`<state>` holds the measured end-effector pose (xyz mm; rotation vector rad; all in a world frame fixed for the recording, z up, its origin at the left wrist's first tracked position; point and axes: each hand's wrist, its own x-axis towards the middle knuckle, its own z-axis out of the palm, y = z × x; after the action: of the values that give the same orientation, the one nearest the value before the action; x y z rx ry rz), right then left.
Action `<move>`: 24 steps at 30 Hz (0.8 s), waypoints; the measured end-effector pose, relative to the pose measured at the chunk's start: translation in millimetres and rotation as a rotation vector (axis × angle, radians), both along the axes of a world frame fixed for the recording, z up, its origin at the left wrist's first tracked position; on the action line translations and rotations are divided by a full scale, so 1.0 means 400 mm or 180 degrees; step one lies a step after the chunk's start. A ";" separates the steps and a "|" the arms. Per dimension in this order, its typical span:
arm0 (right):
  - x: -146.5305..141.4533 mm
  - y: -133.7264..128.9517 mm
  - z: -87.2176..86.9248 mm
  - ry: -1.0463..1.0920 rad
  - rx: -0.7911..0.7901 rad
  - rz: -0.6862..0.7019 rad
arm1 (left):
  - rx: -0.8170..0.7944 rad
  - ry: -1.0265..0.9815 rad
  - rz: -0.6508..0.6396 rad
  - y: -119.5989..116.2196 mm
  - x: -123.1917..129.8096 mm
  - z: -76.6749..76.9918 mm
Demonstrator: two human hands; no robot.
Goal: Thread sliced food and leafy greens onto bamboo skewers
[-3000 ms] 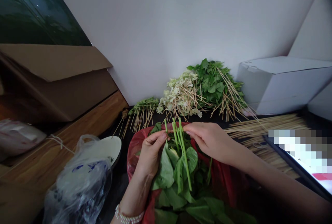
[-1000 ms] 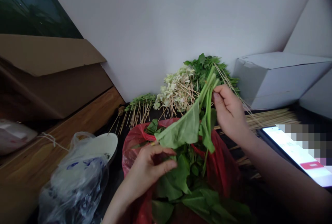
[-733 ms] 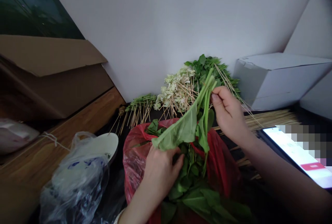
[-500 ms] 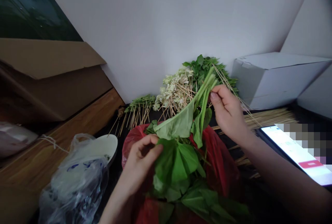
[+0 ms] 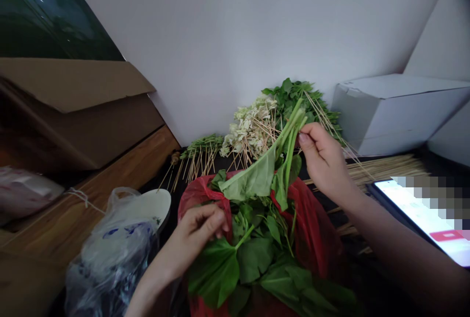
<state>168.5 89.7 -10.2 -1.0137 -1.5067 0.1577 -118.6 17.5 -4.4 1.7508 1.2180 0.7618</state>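
Note:
My right hand (image 5: 323, 158) is closed in a pinch on a small bunch of leafy greens (image 5: 253, 177), gripping the pale green stems while the leaves hang down to the left. Below it, a red plastic bag (image 5: 316, 229) lies open, filled with loose green leaves (image 5: 282, 278). Over the bag's left side is my left hand (image 5: 201, 229), its fingers curled in near the thumb with nothing visible between them. Just under that hand, a broad leaf with a short stem (image 5: 216, 270) rests on the pile.
Behind the bag lie skewered green stems (image 5: 201, 146), skewered pale cabbage pieces (image 5: 249, 121) and skewered leafy greens (image 5: 290, 94). Bare sticks (image 5: 389, 165) and a lit phone (image 5: 418, 209) are at right. A white bowl (image 5: 163, 204), clear plastic bag (image 5: 113, 253) and cardboard box (image 5: 84, 131) stand left.
My left hand has let go of the broad leaf, which dropped down and left onto the pile. My right hand still holds the bunch in nearly the same spot.

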 end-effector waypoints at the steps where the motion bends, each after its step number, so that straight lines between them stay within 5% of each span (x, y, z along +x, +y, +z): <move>1: 0.000 0.000 0.000 0.0006 -0.0008 0.0000 | 0.0188 0.0362 -0.0110 -0.009 0.004 -0.001; 5: -0.001 -0.001 0.001 -0.0019 0.0014 -0.0014 | 0.0655 0.1298 -0.0259 -0.032 0.015 -0.009; 8: -0.003 -0.002 0.002 -0.0024 0.0026 0.0018 | 0.0669 0.1315 -0.0318 -0.032 0.013 -0.002; 11: -0.006 -0.004 0.002 -0.0002 0.0029 0.0041 | 0.0490 0.0752 -0.0238 -0.019 0.003 0.027; 15: -0.009 -0.009 0.000 -0.0075 0.0042 0.0240 | 0.0036 -0.0494 0.0392 0.026 -0.006 0.051; 19: -0.019 -0.026 0.007 -0.0626 -0.0199 0.1016 | -0.0104 -0.1491 0.1117 0.076 0.011 0.020; 24: -0.054 -0.046 0.002 -0.1349 -0.0481 0.1673 | -0.0197 -0.2019 0.1392 0.085 0.043 -0.023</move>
<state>147.0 71.2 -9.5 -0.7744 -2.1597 0.4554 -101.3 51.3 -13.8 1.0581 1.1563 1.3894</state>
